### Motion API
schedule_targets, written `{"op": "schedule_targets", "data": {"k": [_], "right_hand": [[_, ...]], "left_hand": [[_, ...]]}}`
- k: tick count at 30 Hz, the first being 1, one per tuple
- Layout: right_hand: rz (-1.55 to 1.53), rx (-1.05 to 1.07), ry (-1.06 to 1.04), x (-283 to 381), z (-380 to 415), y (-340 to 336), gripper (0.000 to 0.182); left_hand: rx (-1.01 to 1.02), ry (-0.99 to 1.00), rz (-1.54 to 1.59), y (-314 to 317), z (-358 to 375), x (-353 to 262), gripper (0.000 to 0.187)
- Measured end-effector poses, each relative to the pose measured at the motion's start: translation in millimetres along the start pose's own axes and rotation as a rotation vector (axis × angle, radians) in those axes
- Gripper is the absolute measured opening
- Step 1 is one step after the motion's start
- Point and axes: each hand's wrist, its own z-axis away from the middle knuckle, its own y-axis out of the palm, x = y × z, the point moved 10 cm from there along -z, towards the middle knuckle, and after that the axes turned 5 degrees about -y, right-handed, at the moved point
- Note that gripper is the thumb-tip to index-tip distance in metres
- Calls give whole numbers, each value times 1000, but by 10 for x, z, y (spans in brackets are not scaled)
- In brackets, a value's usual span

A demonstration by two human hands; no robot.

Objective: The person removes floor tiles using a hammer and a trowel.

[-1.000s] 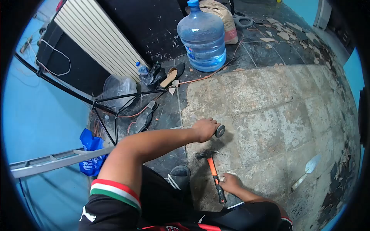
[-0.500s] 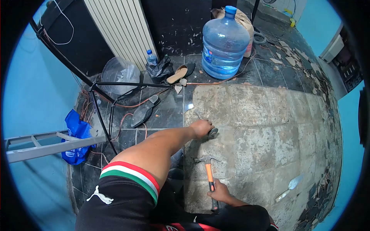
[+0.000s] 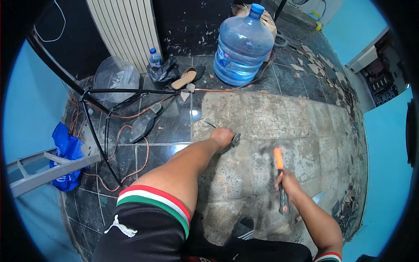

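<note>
My left hand (image 3: 223, 137) is closed around a chisel (image 3: 210, 124). Its thin metal end points toward the border between the dark tiles and the bare rough floor (image 3: 279, 113), and the round handle end sticks out on the other side of the fist. In my right hand (image 3: 288, 183) is a claw hammer (image 3: 278, 159) with an orange and black handle, held up over the rough floor. The hammer's head is smeared by motion. Behind my right forearm a trowel (image 3: 318, 198) shows only in part.
A large blue water jug (image 3: 242, 48), a slipper (image 3: 184, 78), a black shoe (image 3: 146, 124) and a clear plastic bin (image 3: 115, 78) stand or lie on the dark tiles. Left are a tripod stand (image 3: 98, 105), an orange cord (image 3: 147, 153) and a ladder (image 3: 56, 168). Tile shards (image 3: 314, 65) lie right.
My right hand has lifted the hammer and swung it right and forward, off the floor near my body. My left hand keeps the chisel near the tile border. The view has shifted slightly.
</note>
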Motion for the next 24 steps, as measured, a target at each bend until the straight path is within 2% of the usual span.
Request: {"op": "schedule_targets", "data": {"k": [3,6,9,10,14,16,20,24], "right_hand": [[-156,-312,-170,592,-238,-171,9],[-472,-446,-284,941,-299,-26,2],[-469,-539,-345,850,-352,192,8],[-517,-566,-360,726,-349,319,16],[-612,-617,-368,299,-206,1138,25],[-663,-557,-327,129,-232,1427,24],[-587,-479,-287,-185,-261,1702,23],[-499,-542,-323,-219,-178,1894,27]], "left_hand": [[-64,-3,114,-102,-118,-33,32],[-85,-41,62,-128,-156,15,30],[-52,-51,37,-146,-43,116,27],[-57,-36,72,-132,-26,114,27],[-132,-15,121,-143,-75,162,25],[-145,-18,101,-152,-80,166,25],[-124,-30,71,-115,-79,119,24],[-122,-8,41,-109,-73,97,25]]}}
